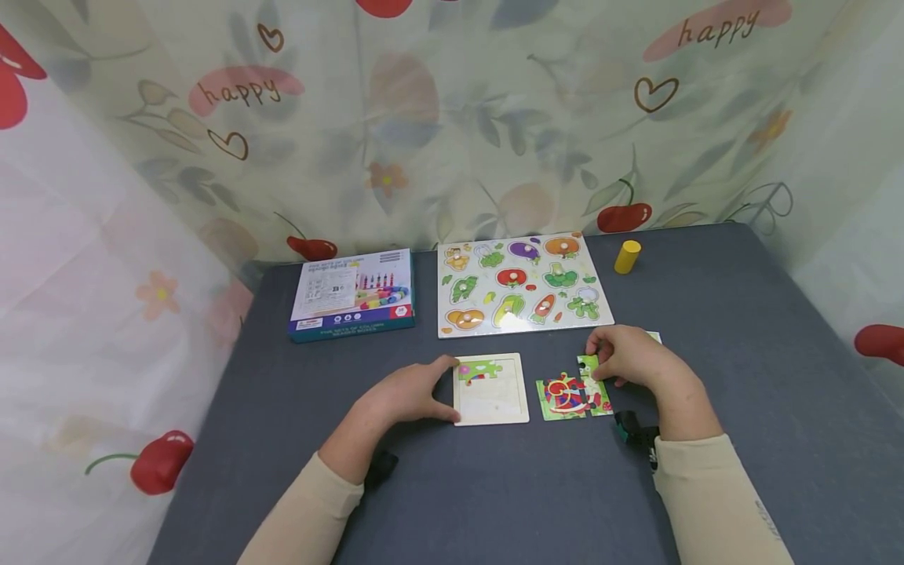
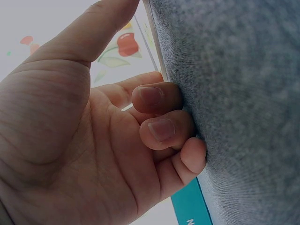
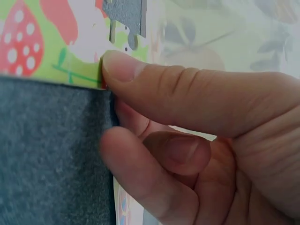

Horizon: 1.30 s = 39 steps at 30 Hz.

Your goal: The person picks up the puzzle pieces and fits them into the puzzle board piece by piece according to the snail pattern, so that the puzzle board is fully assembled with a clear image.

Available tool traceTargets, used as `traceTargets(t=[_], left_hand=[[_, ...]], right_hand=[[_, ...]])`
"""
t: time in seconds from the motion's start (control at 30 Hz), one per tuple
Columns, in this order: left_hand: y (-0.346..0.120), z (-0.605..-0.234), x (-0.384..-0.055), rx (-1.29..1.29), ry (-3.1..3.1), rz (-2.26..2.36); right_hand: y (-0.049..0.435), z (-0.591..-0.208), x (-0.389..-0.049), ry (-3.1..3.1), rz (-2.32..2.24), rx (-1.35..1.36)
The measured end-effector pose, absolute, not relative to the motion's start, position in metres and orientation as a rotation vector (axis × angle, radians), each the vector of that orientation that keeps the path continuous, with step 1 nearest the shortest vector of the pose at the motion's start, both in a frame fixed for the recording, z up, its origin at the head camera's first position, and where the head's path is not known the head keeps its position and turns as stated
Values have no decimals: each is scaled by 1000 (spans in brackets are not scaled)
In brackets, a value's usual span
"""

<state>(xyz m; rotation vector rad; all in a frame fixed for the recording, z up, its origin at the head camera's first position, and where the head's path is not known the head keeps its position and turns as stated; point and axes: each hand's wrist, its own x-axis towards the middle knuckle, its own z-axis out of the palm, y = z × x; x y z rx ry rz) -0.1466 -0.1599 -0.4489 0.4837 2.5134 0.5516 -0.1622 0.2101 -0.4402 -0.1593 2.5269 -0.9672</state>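
A square puzzle tray [image 1: 492, 402] with a pale rim lies in front of me. One green piece [image 1: 480, 370] sits in its upper left corner. My left hand [image 1: 404, 392] holds the tray's left side, thumb at the lower corner and index finger at the upper; its other fingers [image 2: 161, 129] curl against the cloth in the left wrist view. Right of the tray lie joined pieces with a red spiral picture [image 1: 563, 396]. My right hand [image 1: 636, 359] pinches a green puzzle piece [image 1: 585, 366] at their upper right, its thumb [image 3: 140, 79] on the piece's edge in the right wrist view.
Behind the tray lies a vegetable puzzle board [image 1: 523, 286]. A boxed toy set [image 1: 353, 294] is at the back left and a yellow cylinder [image 1: 627, 256] at the back right. A white-edged item [image 1: 654, 337] shows partly behind my right hand. Printed curtains [image 1: 452, 157] enclose the dark table.
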Motion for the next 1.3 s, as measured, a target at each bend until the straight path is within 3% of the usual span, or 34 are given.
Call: traceTargets(t=[0.63, 1.3], left_hand=[[-159, -450, -146, 491, 2528, 545], [-160, -450, -145, 480, 2524, 548]], right_hand=[[217, -432, -160, 2479, -1049, -183], [234, -383, -136, 2717, -1175, -294]])
